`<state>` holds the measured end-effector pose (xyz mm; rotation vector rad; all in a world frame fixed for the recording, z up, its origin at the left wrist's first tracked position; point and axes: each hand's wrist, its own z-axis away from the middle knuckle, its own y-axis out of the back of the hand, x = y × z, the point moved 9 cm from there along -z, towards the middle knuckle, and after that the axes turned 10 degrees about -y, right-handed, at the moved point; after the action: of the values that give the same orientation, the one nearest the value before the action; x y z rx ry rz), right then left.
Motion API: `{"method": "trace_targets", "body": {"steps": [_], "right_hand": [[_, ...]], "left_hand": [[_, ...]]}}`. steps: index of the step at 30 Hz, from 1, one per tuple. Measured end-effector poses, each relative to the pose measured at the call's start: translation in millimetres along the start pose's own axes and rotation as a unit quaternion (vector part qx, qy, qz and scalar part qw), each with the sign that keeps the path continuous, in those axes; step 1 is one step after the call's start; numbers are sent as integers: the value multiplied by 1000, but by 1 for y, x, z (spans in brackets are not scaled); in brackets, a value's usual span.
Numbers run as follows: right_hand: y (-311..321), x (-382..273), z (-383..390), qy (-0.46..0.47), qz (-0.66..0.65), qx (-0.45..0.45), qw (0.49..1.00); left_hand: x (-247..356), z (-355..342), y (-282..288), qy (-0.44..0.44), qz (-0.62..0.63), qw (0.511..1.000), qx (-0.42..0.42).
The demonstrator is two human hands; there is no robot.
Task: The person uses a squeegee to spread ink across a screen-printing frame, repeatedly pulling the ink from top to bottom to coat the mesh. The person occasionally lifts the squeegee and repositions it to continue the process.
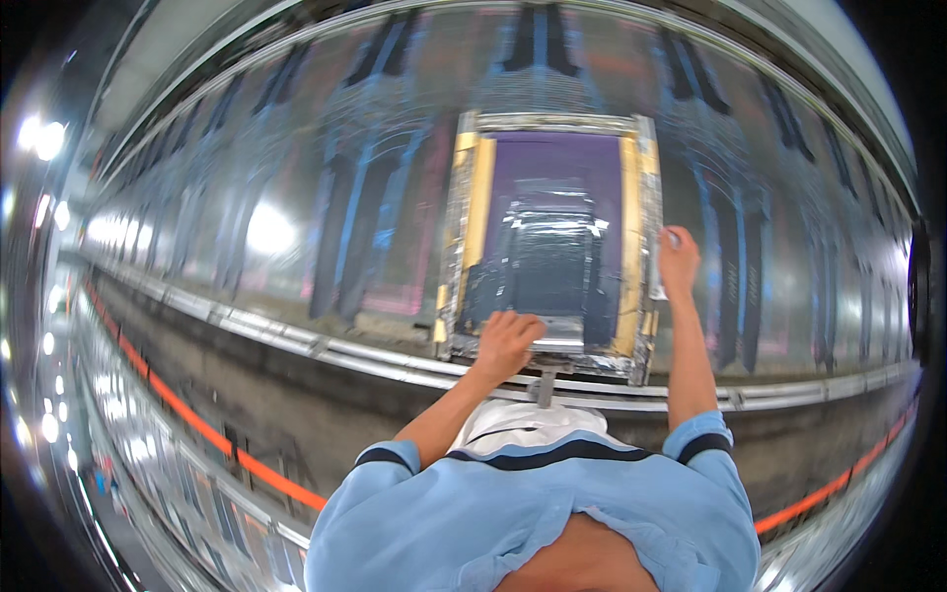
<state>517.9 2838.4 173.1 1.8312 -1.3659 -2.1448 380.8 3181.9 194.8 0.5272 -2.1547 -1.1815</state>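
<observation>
A screen-printing frame (pixel 639 187) lies on the long table, with tape-covered edges and yellowish strips along both sides. Its mesh (pixel 552 158) is purple at the far end, with dark glossy ink or film over the middle and near part. My left hand (pixel 510 345) is closed at the near end of the screen, on what looks like a squeegee (pixel 562 335), a pale flat bar mostly hidden by the fingers. Beside the frame's right edge, my right hand (pixel 678 261) is curled closed; a small whitish bit shows at its fingers, too small to name.
The long glossy table (pixel 266 227) carries rows of dark cut pieces (pixel 340 237) with blue lines, left and right of the frame. A metal rail (pixel 326 350) runs along its near edge. Behind me, an orange strip (pixel 276 481) borders another table with similar pieces.
</observation>
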Motion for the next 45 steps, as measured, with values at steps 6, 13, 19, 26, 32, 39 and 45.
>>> {"method": "trace_targets", "body": {"steps": [6, 13, 19, 26, 32, 39, 45], "right_hand": [[-23, 31, 11, 22, -49, -52, 997], [-26, 25, 21, 17, -139, -48, 989], [-20, 28, 11, 31, -146, -15, 989], [-20, 30, 9, -68, -74, -50, 994], [-32, 34, 21, -26, -60, -9, 998], [-28, 33, 14, -6, -53, 11, 999], [-28, 30, 10, -56, -34, -19, 998]], "left_hand": [[4, -18, -6, 94, -30, 994, -53], [11, -21, -1, 99, -105, 977, -156], [4, -36, 6, 28, -96, 991, -91], [15, -104, 0, -193, -14, 966, -172], [25, -125, -71, -321, 46, 919, -225], [-18, -93, -15, -204, -35, 937, -280], [-68, -30, 54, 302, -71, 934, -177]]}}
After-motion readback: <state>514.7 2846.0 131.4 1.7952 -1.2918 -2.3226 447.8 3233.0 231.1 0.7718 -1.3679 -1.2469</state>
